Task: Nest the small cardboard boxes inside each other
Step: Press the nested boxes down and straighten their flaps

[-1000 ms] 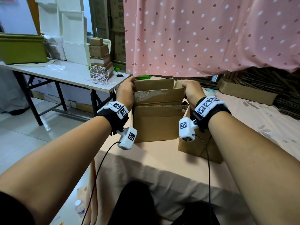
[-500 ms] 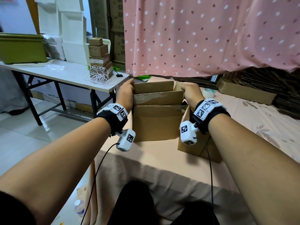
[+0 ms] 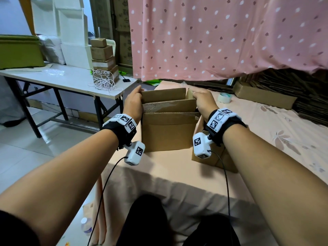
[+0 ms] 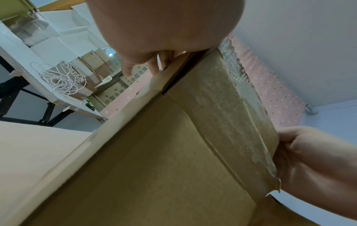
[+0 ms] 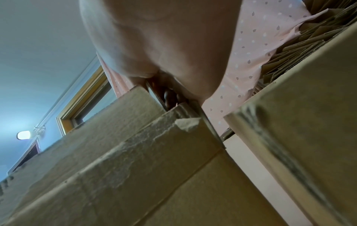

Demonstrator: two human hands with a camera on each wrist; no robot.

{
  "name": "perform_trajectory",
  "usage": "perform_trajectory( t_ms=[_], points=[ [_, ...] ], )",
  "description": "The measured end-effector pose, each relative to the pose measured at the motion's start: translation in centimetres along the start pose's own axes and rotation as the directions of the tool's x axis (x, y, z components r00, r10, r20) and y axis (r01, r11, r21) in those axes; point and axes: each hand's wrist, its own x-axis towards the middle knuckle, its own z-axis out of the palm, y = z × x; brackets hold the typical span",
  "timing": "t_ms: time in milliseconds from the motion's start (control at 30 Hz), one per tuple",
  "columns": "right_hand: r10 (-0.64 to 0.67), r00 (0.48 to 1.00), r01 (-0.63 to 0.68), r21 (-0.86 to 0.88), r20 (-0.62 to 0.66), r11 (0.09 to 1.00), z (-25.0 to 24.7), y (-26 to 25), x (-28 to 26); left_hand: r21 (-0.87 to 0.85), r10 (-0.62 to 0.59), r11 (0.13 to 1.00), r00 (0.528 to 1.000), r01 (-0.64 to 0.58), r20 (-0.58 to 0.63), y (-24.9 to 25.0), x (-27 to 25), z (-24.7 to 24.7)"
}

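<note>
Head view: left hand [image 3: 134, 103] and right hand [image 3: 204, 102] grip opposite rims of the open brown cardboard box [image 3: 168, 132], fingers curled over; second brown box [image 3: 213, 158] just beside it on the right.

- Head view: bright, even indoor light, soft shadows under the forearms on the bed [image 3: 177, 174], straight lines bowing at the edges.
- White bench [image 3: 67, 80] shows a pale glare.
- Right wrist view: a lamp [image 5: 23, 135] glows on the wall, blue-toned haze around it, the near cardboard box [image 5: 309, 122] smeared out of focus.
- Left wrist view: palm close and soft, background sharper.
</note>
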Motion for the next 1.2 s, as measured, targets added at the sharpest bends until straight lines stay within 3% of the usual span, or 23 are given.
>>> perform_trajectory(
  t_ms=[267, 633, 867, 1033, 1100, 1200],
  points=[
    [0.034, 0.998, -0.034, -0.004, -0.047, 0.999, 0.7, 0.3, -0.5, -0.003, 0.061, 0.998, 0.995, -0.061, 0.079, 0.9, -1.7, 0.3],
    [0.057, 0.995, -0.054, 0.039, -0.079, 0.998, 1.1, 1.0, -1.5, 0.054, -0.014, 0.998, 0.999, 0.011, 0.053, 0.1, -1.9, 0.4],
    [0.09, 0.989, -0.085, 0.043, -0.118, 0.995, 1.4, 1.1, -1.6, 0.152, -0.127, 0.982, 0.989, 0.115, 0.072, 0.2, -1.0, -0.5],
    [0.147, 0.984, -0.148, -0.003, -0.104, 0.989, 1.9, 0.8, -1.4, 0.198, -0.305, 0.934, 0.952, 0.296, 0.017, -1.8, -0.7, -2.7],
    [0.166, 0.983, -0.165, 0.02, -0.075, 0.986, 1.9, 0.8, -0.9, 0.142, -0.368, 0.92, 0.93, 0.365, -0.007, -1.8, -1.4, -3.0],
    [0.185, 0.981, -0.183, 0.042, -0.062, 0.982, 1.7, 0.9, -0.4, 0.076, -0.378, 0.924, 0.925, 0.375, 0.027, -2.0, -1.3, -2.4]
  ],
)
